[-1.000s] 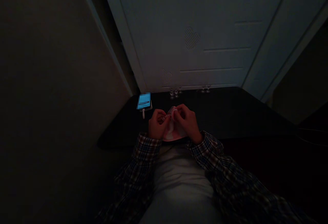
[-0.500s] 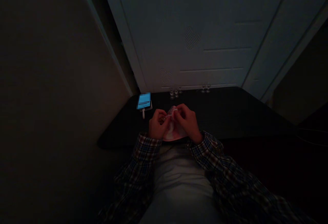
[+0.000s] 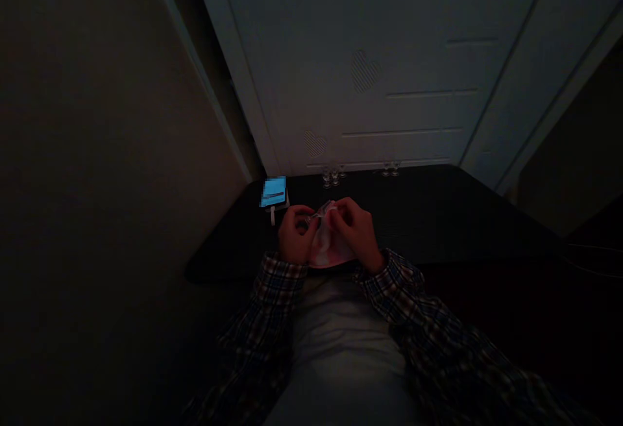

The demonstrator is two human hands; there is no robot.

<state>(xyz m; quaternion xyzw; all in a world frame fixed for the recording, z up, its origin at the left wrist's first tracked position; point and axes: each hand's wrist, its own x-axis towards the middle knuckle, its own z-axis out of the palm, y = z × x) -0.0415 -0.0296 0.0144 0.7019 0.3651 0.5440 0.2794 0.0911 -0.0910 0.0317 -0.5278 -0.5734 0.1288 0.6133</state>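
Close to the table's near edge, a pink and white cloth (image 3: 331, 256) hangs between my two hands. My left hand (image 3: 294, 236) is closed, its thumb and fingers pinching a small clear glass (image 3: 325, 206) that is partly hidden. My right hand (image 3: 357, 228) pinches the cloth up against that glass from the other side. Dim light and the fingers hide most of the glass, so its full shape does not show.
Several small stemmed glasses stand at the back of the dark table (image 3: 438, 218): one cluster (image 3: 331, 177) left of centre and a pair (image 3: 390, 168) farther right. A lit phone (image 3: 274, 191) lies at the left. Behind rises a white panel (image 3: 409, 36).
My left hand has shifted slightly left, with its fingers a little wider apart around the glass. The right hand and cloth are almost unmoved.
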